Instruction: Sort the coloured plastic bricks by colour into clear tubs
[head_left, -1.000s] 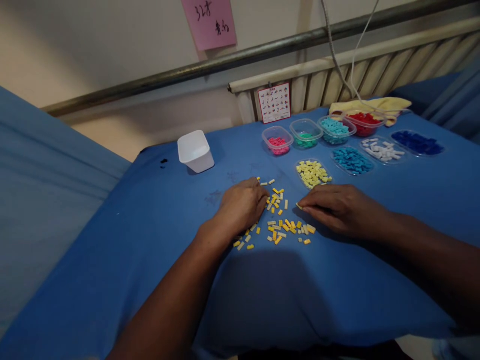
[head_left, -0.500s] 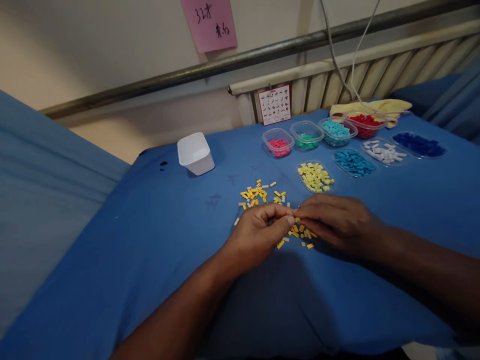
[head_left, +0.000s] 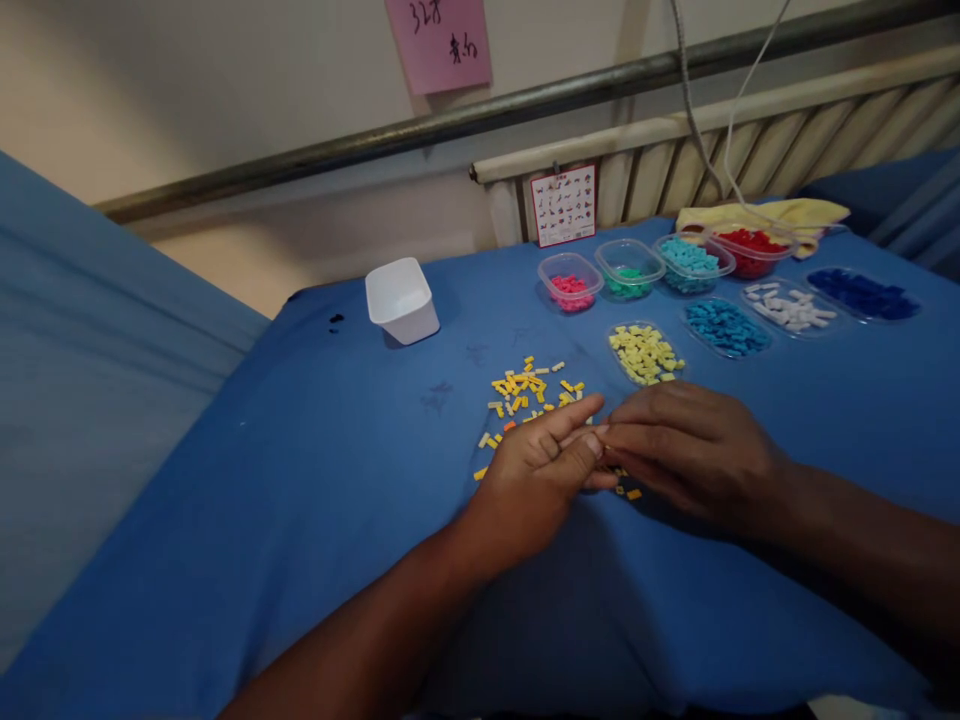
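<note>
My left hand (head_left: 544, 468) and my right hand (head_left: 694, 445) meet at the fingertips, low over the cloth. On the left, thumb and fingers press together while the index finger points out straight. The right fingers are bunched and closed against the left thumb tip. Whatever is between them is too small and hidden to make out. Around and under the hands lie loose small yellow and cream toy building bricks (head_left: 521, 384), with one orange brick (head_left: 510, 426) beside the left hand. Just beyond the right hand sits a shallow clear tray of pale yellow bricks (head_left: 646, 352).
A white plastic tub (head_left: 401, 300) stands at the back left. Clear containers hold pink bricks (head_left: 571, 292), green bricks (head_left: 628, 282), light blue bricks (head_left: 688, 258), red bricks (head_left: 750, 250), teal bricks (head_left: 726, 328), white bricks (head_left: 789, 306) and dark blue bricks (head_left: 862, 294). Behind is a radiator (head_left: 675, 165).
My left index finger has straightened and other left fingers have spread below the thumb. The hands stay together at the fingertips. The whole view has shifted slightly.
</note>
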